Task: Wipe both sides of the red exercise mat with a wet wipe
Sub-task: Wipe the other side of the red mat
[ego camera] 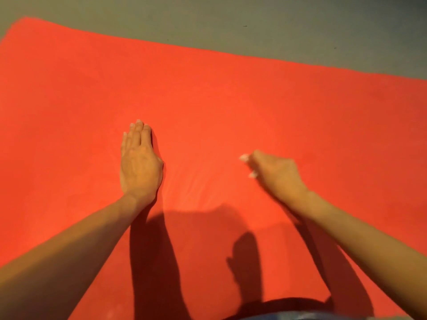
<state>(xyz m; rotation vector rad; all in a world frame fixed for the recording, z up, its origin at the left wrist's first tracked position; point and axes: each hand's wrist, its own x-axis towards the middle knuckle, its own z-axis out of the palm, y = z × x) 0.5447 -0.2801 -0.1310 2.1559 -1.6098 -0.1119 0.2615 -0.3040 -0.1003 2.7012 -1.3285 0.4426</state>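
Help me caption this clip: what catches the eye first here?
The red mat fills most of the view, with grey floor beyond its far edge. The left hand lies flat on it at centre-left. The right hand is curled at centre-right, with white specks at its front too blurred to identify.

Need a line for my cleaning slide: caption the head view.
Left hand flat on the red exercise mat; blurred right hand curled beside it.

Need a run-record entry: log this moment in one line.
red mat spread on grey floor | left hand flat on mat, fingers straight | right hand curled, blurred; wipe not discernible
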